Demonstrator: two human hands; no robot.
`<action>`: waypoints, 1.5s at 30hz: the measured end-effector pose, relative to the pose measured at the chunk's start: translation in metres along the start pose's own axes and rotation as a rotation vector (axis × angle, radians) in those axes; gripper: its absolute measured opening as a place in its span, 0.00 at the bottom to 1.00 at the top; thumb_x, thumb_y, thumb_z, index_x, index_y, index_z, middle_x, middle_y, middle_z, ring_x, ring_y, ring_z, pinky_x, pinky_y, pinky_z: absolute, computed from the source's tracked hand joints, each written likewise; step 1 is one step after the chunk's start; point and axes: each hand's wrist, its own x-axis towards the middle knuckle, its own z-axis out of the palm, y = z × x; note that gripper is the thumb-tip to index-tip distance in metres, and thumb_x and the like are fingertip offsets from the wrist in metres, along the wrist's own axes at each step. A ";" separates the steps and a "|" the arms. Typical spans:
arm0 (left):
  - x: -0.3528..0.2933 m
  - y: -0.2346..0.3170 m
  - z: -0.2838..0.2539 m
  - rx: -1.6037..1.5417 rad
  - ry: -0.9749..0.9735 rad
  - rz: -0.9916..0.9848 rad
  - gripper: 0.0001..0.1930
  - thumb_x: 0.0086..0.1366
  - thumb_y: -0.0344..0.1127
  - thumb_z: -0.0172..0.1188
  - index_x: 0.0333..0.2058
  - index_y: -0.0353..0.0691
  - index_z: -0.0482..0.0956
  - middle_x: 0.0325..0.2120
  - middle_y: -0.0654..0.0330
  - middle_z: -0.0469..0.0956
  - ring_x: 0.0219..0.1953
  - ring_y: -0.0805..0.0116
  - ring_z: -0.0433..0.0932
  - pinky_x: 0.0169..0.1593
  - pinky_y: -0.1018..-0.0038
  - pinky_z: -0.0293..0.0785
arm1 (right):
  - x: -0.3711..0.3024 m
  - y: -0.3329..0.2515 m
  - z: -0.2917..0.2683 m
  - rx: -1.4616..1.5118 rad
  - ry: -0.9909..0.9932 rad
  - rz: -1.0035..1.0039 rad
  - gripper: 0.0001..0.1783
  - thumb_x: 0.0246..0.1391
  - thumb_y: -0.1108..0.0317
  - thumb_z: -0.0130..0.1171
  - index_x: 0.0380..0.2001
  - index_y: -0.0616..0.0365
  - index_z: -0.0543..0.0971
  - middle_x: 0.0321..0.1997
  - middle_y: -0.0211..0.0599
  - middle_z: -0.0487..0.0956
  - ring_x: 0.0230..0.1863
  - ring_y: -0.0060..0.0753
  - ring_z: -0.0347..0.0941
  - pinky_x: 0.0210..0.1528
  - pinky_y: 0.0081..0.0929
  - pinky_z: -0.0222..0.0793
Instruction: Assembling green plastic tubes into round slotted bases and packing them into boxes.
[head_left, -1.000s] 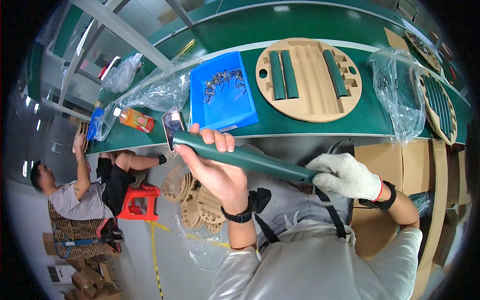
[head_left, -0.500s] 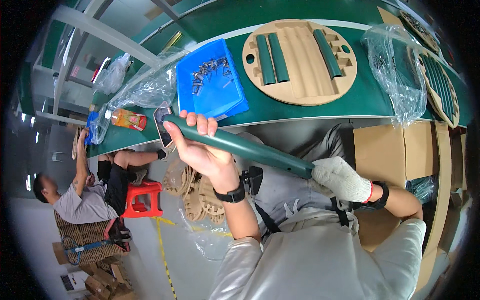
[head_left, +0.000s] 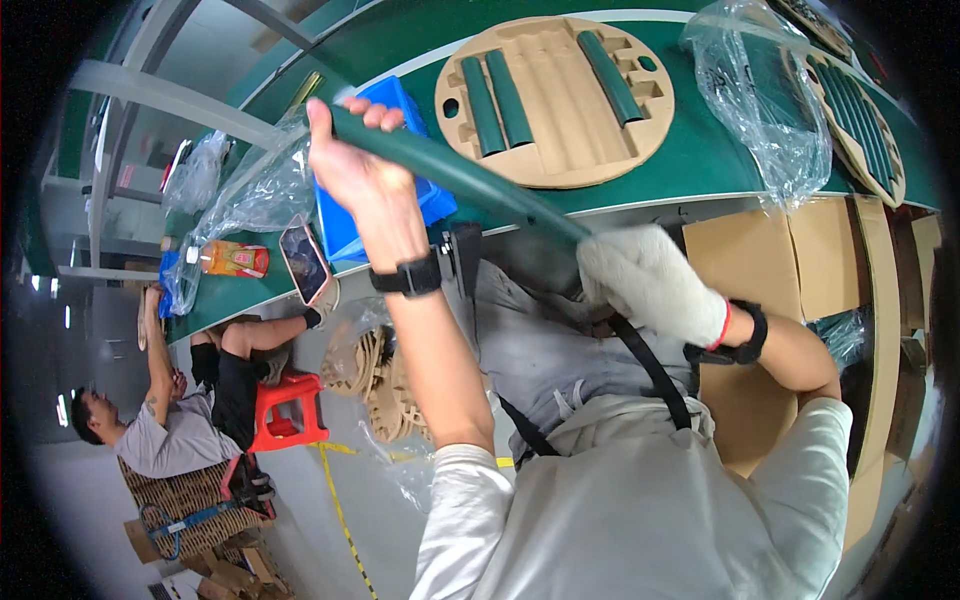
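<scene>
Slanting from far left to near right over the near edge of the table (head_left: 694, 165), the green tube (head_left: 465, 183) runs between the bare left hand (head_left: 358, 165), gripping its far end, and the gloved right hand (head_left: 645, 278), closed around its near end.

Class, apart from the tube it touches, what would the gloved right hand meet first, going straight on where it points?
Probably the left hand, at the green tube's other end, though depth is unclear.

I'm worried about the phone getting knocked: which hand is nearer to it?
Left. The left hand is above and slightly right of the phone in the picture; the gloved right hand is far to its right.
</scene>
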 end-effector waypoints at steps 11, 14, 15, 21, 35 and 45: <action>0.126 0.022 0.039 -0.003 0.114 -0.020 0.15 0.71 0.39 0.47 0.33 0.30 0.61 0.21 0.54 0.64 0.22 0.63 0.65 0.27 0.64 0.67 | 0.014 -0.004 -0.047 -0.092 0.210 -0.142 0.25 0.68 0.56 0.47 0.20 0.60 0.74 0.18 0.27 0.71 0.19 0.15 0.62 0.22 0.19 0.58; 0.139 0.018 0.044 0.007 0.110 -0.019 0.16 0.71 0.40 0.47 0.33 0.30 0.62 0.21 0.54 0.65 0.20 0.63 0.65 0.26 0.63 0.67 | 0.019 -0.010 -0.063 -0.198 0.166 -0.103 0.28 0.69 0.55 0.47 0.19 0.64 0.75 0.18 0.35 0.73 0.23 0.25 0.67 0.30 0.27 0.65; 0.146 0.013 0.041 0.059 0.183 0.050 0.15 0.71 0.39 0.48 0.34 0.30 0.62 0.21 0.54 0.66 0.19 0.63 0.65 0.25 0.63 0.67 | 0.028 -0.008 -0.070 -0.256 0.203 -0.139 0.28 0.68 0.54 0.47 0.18 0.64 0.74 0.17 0.34 0.72 0.22 0.24 0.66 0.29 0.27 0.64; 0.172 0.001 0.031 0.009 0.481 0.187 0.13 0.68 0.34 0.56 0.42 0.34 0.63 0.23 0.52 0.70 0.18 0.64 0.68 0.19 0.62 0.67 | 0.055 -0.010 -0.117 -0.308 0.200 -0.151 0.29 0.67 0.49 0.50 0.17 0.60 0.73 0.15 0.28 0.67 0.21 0.21 0.60 0.27 0.27 0.61; 0.185 -0.007 0.032 0.006 0.534 0.133 0.12 0.69 0.34 0.52 0.41 0.34 0.61 0.23 0.53 0.69 0.20 0.62 0.68 0.23 0.59 0.68 | 0.040 -0.021 -0.133 -0.077 0.149 0.064 0.28 0.66 0.46 0.52 0.17 0.54 0.72 0.10 0.21 0.61 0.10 0.14 0.51 0.13 0.20 0.42; 0.199 0.008 0.024 0.024 0.489 0.103 0.12 0.69 0.36 0.52 0.39 0.33 0.62 0.21 0.54 0.67 0.18 0.63 0.66 0.22 0.61 0.67 | 0.002 -0.027 -0.124 -0.030 0.188 0.104 0.29 0.66 0.46 0.52 0.14 0.53 0.70 0.12 0.22 0.64 0.12 0.13 0.55 0.14 0.17 0.48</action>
